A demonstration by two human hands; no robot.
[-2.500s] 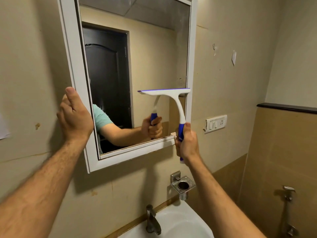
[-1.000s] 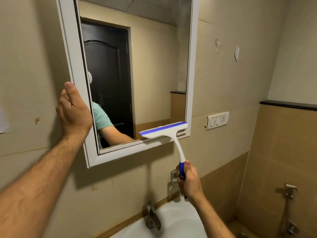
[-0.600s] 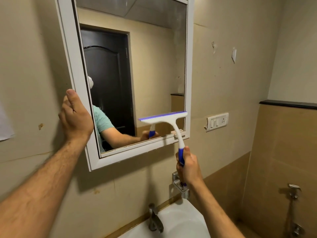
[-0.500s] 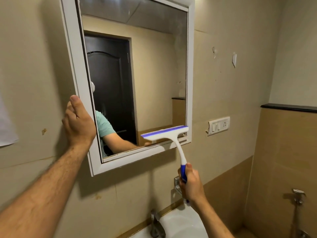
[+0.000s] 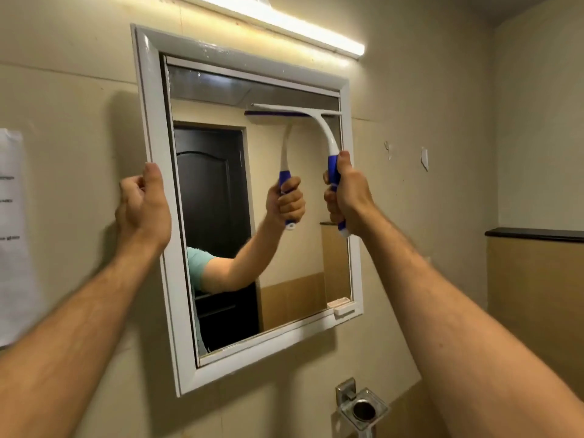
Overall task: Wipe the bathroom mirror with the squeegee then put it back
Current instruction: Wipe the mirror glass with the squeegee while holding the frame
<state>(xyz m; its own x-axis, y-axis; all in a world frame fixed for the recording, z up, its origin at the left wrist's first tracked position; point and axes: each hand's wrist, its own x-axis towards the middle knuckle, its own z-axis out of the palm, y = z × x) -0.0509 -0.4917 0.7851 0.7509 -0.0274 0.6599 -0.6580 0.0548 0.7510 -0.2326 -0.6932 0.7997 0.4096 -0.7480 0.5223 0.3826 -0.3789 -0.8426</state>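
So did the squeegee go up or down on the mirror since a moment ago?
Yes, up. The squeegee blade was near the mirror frame's bottom rail half a second ago; now it sits near the top rail, with the right hand gripping its handle.

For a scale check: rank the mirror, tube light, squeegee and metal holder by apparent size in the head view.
1. mirror, clearly largest.
2. tube light, long but thin.
3. squeegee, gripped by the right hand.
4. metal holder, smallest; it sits nearer the camera, so true size is unsure.

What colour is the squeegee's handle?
Blue grip, white neck, on the squeegee, seen in the head view.
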